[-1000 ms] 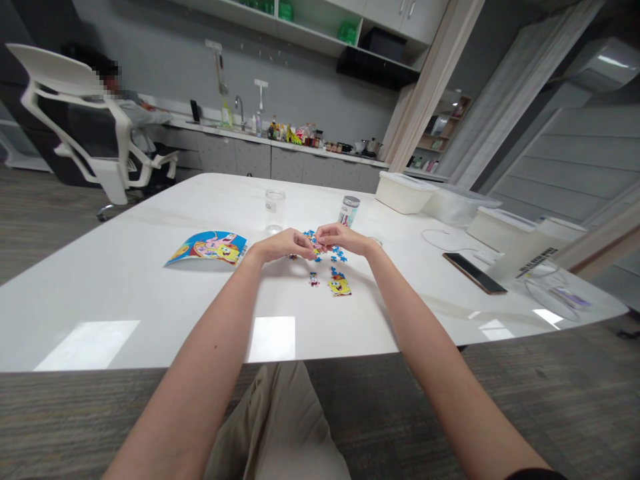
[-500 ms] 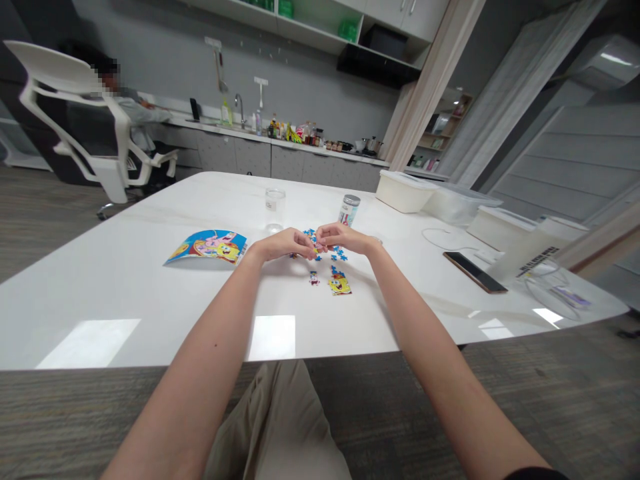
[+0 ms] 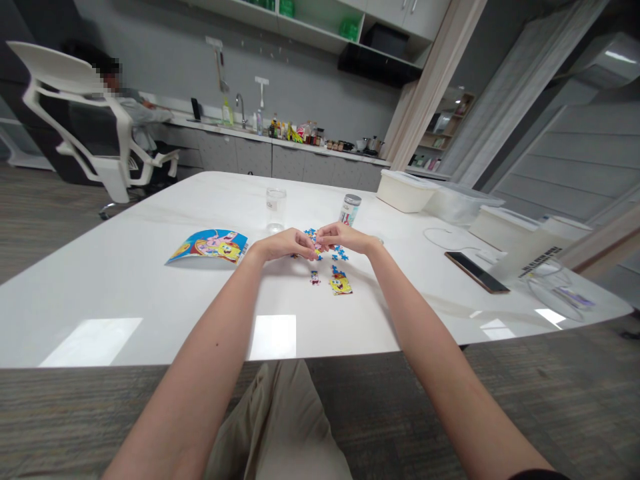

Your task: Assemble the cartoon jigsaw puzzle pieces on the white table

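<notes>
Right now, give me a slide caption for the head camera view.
Left hand and right hand close together among jigsaw pieces on a white table, a curved picture sheet nearby.

No text legible; labels (image 3: 271, 206) on jar (image 3: 276, 219), canister (image 3: 349, 211) too small

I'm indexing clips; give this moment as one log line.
left hand: at loose puzzle pieces, grip unclear | right hand: beside it, grip unclear | nearer: yellow puzzle section | left: picture sheet
</notes>
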{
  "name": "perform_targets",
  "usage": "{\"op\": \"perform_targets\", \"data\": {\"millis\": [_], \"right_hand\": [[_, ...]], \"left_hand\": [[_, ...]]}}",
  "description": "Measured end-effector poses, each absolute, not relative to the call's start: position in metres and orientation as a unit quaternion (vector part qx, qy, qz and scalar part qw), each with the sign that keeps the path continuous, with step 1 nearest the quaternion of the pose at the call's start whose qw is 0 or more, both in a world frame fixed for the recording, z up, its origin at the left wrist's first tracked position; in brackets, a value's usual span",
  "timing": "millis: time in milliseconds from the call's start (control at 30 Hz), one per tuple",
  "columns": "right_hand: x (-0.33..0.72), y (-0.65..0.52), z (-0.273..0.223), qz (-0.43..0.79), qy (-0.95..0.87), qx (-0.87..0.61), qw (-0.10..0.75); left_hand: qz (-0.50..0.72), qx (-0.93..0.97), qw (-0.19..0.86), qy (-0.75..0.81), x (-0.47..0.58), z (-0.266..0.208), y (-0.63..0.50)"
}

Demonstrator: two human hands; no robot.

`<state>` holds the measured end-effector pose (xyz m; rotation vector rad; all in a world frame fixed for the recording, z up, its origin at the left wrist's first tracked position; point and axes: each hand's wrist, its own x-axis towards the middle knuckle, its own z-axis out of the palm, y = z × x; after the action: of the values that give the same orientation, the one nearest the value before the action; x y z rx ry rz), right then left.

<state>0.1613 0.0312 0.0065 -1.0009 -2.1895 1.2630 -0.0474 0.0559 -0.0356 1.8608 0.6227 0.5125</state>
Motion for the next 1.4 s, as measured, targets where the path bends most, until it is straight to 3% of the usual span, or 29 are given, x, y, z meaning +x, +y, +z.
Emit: {"op": "perform_targets", "data": {"millis": [233, 400, 500, 633, 767, 900, 1200, 1400], "right_hand": [[0.164, 0.025, 0.000, 0.404, -0.819, -0.383, 0.138], [0.164, -0.002, -0.018, 0.316, -0.869, -0.344, 0.160], [0.165, -0.013, -0.022, 0.282, -0.880, -0.340, 0.176], [0.169, -0.015, -0.023, 0.229, -0.900, -0.331, 0.164], [0.170, -0.014, -0.024, 0.182, -0.905, -0.334, 0.191], [0.169, -0.016, -0.027, 0.210, -0.911, -0.310, 0.174], [0.172, -0.014, -0.026, 0.221, -0.922, -0.276, 0.156], [0.169, -0.018, -0.025, 0.215, -0.925, -0.276, 0.146]], "left_hand": [[0.264, 0.751, 0.546, 0.262, -0.051, -0.023, 0.044], [0.151, 0.883, 0.359, 0.263, -0.049, -0.010, 0.019], [0.171, 0.925, 0.241, 0.239, -0.055, -0.015, -0.006], [0.198, 0.949, 0.162, 0.182, -0.065, -0.031, -0.032], [0.159, 0.963, 0.126, 0.178, -0.066, -0.038, -0.037], [0.129, 0.969, 0.105, 0.182, -0.059, -0.035, -0.039], [0.169, 0.949, 0.137, 0.228, -0.056, -0.042, -0.047], [0.169, 0.953, 0.080, 0.237, -0.056, -0.042, -0.048]]}}
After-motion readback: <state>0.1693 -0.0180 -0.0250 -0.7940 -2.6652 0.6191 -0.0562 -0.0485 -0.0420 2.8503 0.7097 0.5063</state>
